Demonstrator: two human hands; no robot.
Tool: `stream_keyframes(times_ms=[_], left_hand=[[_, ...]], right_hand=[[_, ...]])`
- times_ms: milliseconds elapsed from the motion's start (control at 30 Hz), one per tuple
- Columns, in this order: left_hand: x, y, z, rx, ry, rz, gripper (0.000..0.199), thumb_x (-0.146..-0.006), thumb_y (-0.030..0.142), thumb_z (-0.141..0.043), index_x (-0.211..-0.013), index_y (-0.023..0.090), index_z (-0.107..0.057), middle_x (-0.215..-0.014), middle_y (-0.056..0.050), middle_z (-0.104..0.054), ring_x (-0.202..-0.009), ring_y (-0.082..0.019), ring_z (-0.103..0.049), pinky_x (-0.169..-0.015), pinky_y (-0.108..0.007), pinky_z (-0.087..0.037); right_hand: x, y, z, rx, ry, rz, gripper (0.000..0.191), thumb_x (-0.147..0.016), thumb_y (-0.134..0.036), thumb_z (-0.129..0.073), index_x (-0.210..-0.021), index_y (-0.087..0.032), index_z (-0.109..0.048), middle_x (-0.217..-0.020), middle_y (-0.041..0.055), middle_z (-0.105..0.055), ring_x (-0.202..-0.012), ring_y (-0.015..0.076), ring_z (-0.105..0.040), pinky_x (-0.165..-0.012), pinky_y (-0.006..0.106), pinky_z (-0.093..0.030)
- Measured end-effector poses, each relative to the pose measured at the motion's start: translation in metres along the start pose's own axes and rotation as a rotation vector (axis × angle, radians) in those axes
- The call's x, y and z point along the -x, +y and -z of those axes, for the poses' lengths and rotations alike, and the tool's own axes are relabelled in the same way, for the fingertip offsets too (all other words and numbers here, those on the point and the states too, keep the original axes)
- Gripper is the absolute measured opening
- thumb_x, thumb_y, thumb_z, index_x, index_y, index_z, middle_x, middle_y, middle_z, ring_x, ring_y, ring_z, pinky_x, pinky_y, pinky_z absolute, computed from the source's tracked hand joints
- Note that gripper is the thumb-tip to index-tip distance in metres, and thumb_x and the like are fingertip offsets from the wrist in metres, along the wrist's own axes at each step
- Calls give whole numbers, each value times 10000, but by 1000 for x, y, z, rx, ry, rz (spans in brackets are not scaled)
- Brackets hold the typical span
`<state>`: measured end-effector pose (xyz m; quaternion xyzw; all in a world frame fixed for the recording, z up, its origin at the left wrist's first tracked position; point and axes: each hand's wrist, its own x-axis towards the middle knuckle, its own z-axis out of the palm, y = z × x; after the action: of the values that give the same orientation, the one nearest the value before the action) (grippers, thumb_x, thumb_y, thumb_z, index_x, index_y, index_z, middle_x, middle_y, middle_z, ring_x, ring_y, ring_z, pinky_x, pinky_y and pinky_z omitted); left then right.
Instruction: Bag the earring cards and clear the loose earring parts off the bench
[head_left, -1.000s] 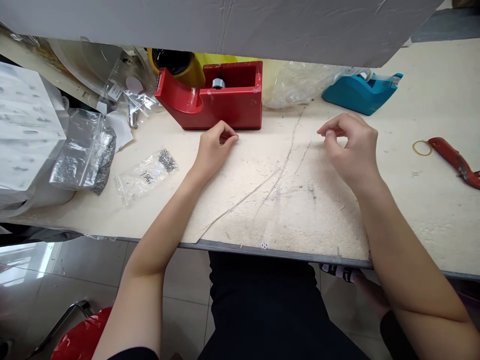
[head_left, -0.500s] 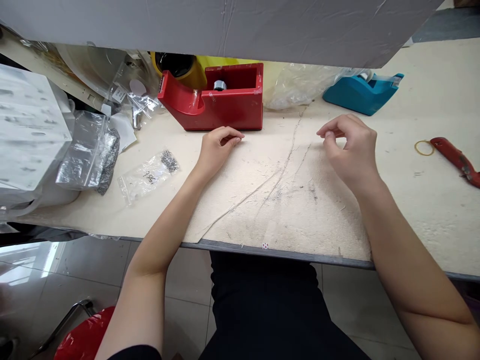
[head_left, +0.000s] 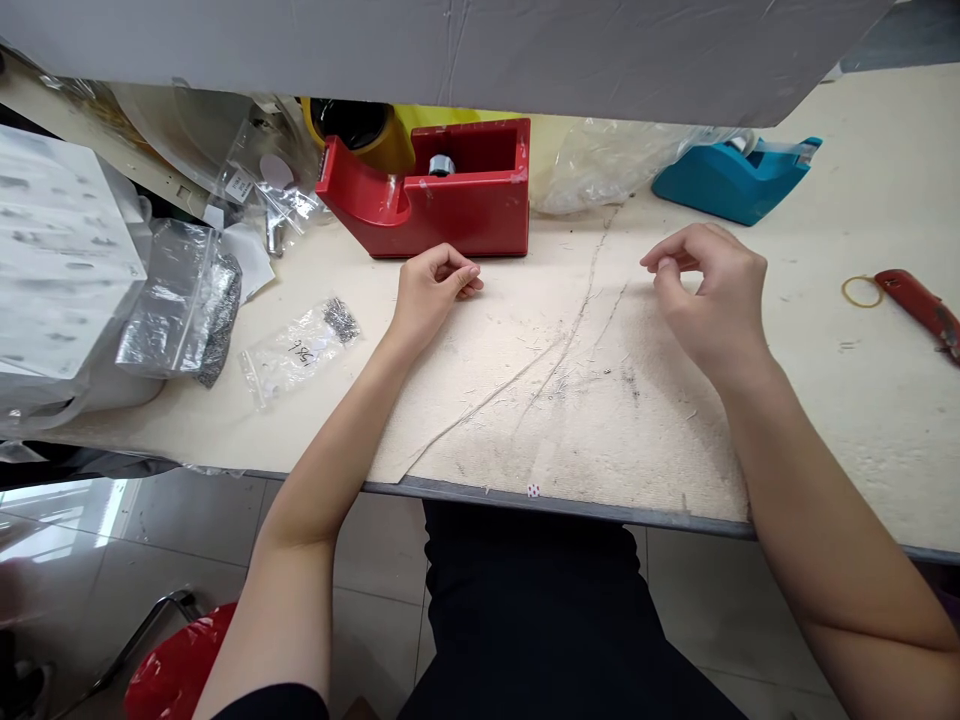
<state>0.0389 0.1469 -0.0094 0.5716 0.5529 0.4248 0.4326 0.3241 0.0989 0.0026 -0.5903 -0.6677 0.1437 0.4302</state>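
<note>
My left hand (head_left: 435, 292) hovers over or rests on the table in front of the red tape dispenser (head_left: 450, 212). Its fingers are curled in and the thumb lies against them, with nothing visible in the grip. To the right, my right hand (head_left: 711, 290) is held near the blue tape dispenser (head_left: 731, 182). The thumb and fingertips there come close together in a loose pinch, and no object shows between them. Between both hands lies the worn cream table covering (head_left: 495, 440), creased and strewn with short bits of thread or wire.
A small zip bag (head_left: 296, 352) with dark bits lies left of my left forearm. Further left stand a white box (head_left: 64, 250) and more plastic bags. A rubber band (head_left: 862, 291) and a red-handled tool (head_left: 919, 308) lie at right. A grey panel (head_left: 450, 55) overhangs the back.
My left thumb has closed in against its curled fingers, where a small gap showed before. The view has shifted slightly; my right hand keeps nearly the same pose.
</note>
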Motion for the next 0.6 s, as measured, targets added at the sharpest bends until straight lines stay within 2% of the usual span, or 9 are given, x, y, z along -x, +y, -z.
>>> stream_keyframes(times_ms=[167,400,600], left_hand=[[-1,-2,-1,18,-4,-2,170,-873,2,-664,-766,134,-674,-686,5,-720,-618,-70,-683,-616,-179,-567],[1,-2,-3,79,-18,0,248,-874,-58,-618,-772,163,-574,-754,-1,-756,-706,-82,-737,-674,-185,-594],[1,0,-3,78,-64,-14,238,-929,-47,-558,-865,125,-709,-775,-8,-764,-721,-62,-730,-717,-180,-599]], right_hand=[[0,0,-1,-1,-12,-8,203,-843,-111,-482,-752,-257,-590,-844,46,-658,-836,224,-653,-784,416,-558],[2,0,-3,-1,7,40,178,-831,-106,-507,-750,-232,-603,-821,55,-659,-791,197,-633,-729,368,-533],[2,-1,-3,26,-3,55,172,-840,-118,-507,-744,-232,-592,-813,62,-658,-775,191,-610,-721,360,-520]])
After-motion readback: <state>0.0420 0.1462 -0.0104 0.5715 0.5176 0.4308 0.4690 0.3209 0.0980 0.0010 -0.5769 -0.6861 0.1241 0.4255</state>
